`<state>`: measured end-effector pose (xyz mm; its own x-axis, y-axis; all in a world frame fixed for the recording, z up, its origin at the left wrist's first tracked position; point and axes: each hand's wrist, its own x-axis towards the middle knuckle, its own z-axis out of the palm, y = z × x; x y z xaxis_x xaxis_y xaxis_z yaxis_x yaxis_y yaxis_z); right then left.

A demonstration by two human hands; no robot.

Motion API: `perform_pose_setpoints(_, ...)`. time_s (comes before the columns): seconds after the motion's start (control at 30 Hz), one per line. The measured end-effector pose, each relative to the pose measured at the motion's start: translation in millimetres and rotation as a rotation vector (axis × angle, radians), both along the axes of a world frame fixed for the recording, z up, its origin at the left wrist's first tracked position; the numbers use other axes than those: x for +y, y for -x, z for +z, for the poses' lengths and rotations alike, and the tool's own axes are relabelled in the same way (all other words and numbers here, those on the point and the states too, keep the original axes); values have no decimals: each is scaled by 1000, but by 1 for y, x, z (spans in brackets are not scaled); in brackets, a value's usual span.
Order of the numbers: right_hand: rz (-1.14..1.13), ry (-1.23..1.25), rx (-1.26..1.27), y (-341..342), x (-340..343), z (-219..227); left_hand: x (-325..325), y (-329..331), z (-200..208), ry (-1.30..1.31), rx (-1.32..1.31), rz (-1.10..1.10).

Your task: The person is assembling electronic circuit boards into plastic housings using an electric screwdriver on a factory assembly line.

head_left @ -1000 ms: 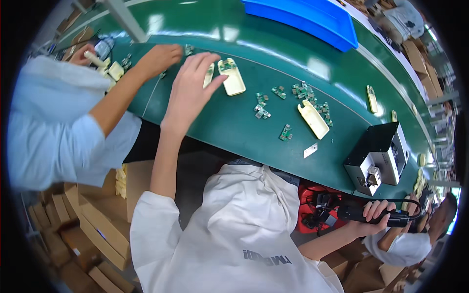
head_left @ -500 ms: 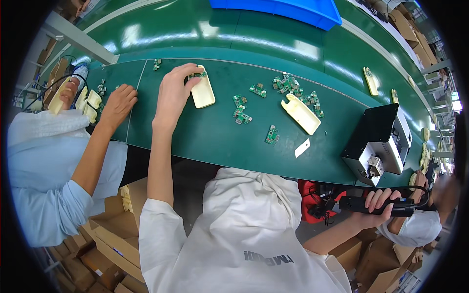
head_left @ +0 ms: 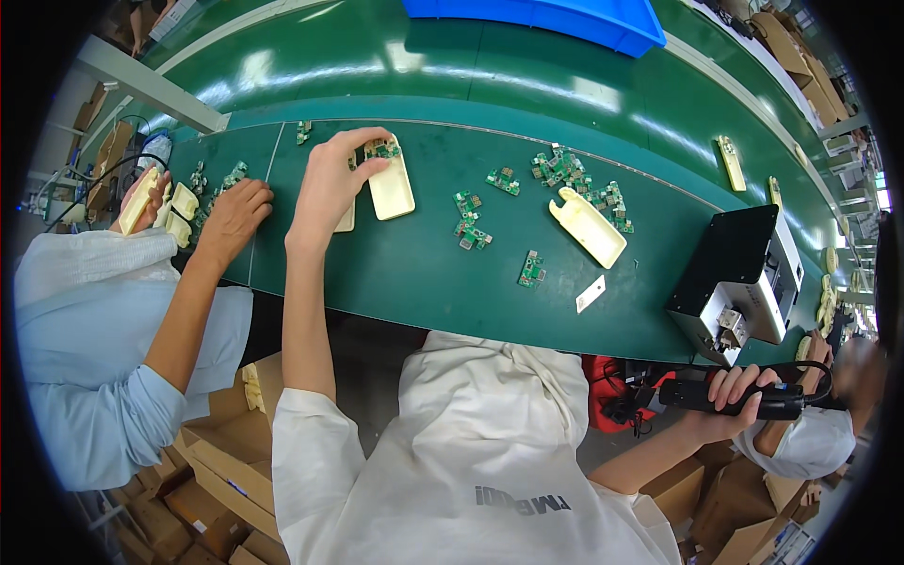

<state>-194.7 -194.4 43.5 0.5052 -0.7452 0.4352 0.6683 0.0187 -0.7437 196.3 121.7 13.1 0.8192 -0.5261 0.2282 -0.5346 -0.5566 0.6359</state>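
My left hand [head_left: 337, 184] is closed, its thumb and fingertips pinching a small green circuit board [head_left: 384, 149] at the top end of a cream plastic shell [head_left: 393, 193] that lies on the green bench [head_left: 395, 273]. Part of another cream shell [head_left: 347, 222] shows beside my left wrist, mostly hidden by it. My right hand [head_left: 739, 391] is wrapped round a black electric screwdriver [head_left: 780, 401] held sideways, off the bench's near edge. A cable runs from its right end.
Loose circuit boards [head_left: 562, 169] and a third cream shell [head_left: 589, 228] lie right of centre, near a white tag [head_left: 590, 294]. A black-and-silver machine [head_left: 730, 282] stands at right. A co-worker's hand [head_left: 234, 218] works at left. A blue bin [head_left: 546, 11] sits beyond.
The view has shifted slightly. A cream shell beside my left wrist has come into sight. My left hand stays pinched on the circuit board; my right hand keeps hold of the screwdriver.
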Motion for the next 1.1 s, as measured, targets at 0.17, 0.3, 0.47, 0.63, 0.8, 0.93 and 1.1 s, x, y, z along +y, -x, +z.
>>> perform_pose_setpoints(0.17,16,6,16,-3,-1,-1,-2,18,-6,84,-40,-90)
perform_pose_setpoints(0.3,14,-9,14,-7,1,2,-12,47,4,46,-282,-174)
perform_pose_setpoints(0.47,5,0,44,-6,1,2,-15,60,-1,72,-155,-203)
perform_pose_setpoints(0.63,-8,-3,57,-5,2,3,-14,71,1,88,-220,-170)
perform_pose_setpoints(0.8,-22,-9,56,-1,-3,0,-15,75,5,61,-283,-160)
perform_pose_setpoints(0.93,-25,-8,55,-2,-3,-2,-12,71,-8,56,-46,-168)
perform_pose_setpoints(1.1,-25,-7,56,-2,-3,-1,-7,64,-4,79,187,-156)
